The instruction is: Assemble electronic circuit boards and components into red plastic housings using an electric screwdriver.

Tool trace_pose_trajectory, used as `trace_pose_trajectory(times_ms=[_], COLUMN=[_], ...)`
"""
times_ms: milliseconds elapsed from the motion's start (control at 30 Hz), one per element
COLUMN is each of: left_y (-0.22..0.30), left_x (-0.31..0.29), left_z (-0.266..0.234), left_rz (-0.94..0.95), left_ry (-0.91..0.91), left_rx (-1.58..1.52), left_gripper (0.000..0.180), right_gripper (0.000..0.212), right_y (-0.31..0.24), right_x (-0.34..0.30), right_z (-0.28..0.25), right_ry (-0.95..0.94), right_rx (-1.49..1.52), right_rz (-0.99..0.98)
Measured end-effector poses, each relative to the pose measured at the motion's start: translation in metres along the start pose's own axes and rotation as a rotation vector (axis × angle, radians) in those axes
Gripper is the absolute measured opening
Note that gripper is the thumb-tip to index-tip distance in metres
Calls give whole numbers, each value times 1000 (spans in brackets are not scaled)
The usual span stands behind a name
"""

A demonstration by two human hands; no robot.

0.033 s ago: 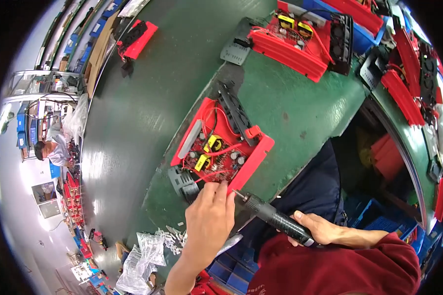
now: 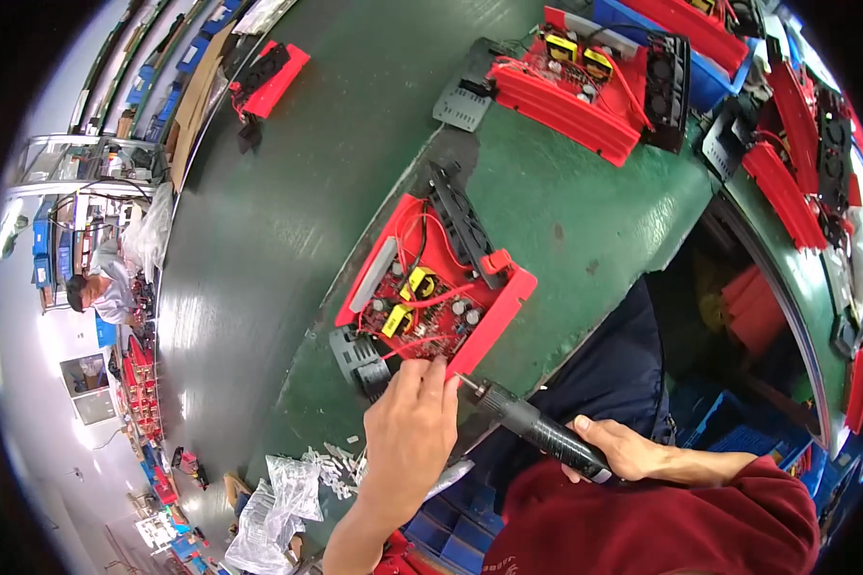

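Observation:
On the green bench lies a red metal housing [image 2: 496, 329] with its top off, showing a circuit board with yellow-wrapped transformers [image 2: 415, 285]. A black fan panel [image 2: 461, 222] leans at its far side, and a grey slotted end panel [image 2: 356, 359] sits at its left. My left hand [image 2: 413, 422] is closed on the housing's near edge, thumb and fingers pinched there. My right hand [image 2: 611, 448] grips a black electric screwdriver [image 2: 543, 428]. The screwdriver's bit meets the near corner of the housing beside my left fingertips; the screw itself is too small to make out.
Another opened red housing [image 2: 570, 110] stands at the back right, before a blue bin [image 2: 709, 77]. More red housings [image 2: 786, 196] line the right side. A small red unit [image 2: 273, 81] lies far left. Small white parts [image 2: 331, 470] and a plastic bag [image 2: 276, 513] lie near left.
The whole view has shifted very slightly. Both hands, the screwdriver and the housing keep their places relative to each other.

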State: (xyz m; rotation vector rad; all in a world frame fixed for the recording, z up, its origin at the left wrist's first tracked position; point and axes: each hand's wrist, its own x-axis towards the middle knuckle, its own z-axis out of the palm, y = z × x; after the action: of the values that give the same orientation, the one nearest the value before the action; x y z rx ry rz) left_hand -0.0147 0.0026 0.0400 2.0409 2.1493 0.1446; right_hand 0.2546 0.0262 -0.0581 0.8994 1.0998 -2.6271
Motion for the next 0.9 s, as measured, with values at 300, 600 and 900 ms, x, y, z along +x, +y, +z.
trace_pose_trajectory(times_ms=[300, 600, 900], left_y=[-4, -71, -395], left_x=[5, 63, 298], left_z=[-6, -50, -39], left_rz=[-23, -64, -457], left_ry=[1, -25, 443], left_rx=[-97, -359, 106], left_gripper=[25, 19, 36], right_gripper=[63, 55, 53], right_y=[3, -13, -152], right_x=[-1, -38, 18], right_z=[8, -40, -58], right_ry=[-18, 235, 1204], right_rx=[132, -309, -1248], right_rz=[37, -265, -694])
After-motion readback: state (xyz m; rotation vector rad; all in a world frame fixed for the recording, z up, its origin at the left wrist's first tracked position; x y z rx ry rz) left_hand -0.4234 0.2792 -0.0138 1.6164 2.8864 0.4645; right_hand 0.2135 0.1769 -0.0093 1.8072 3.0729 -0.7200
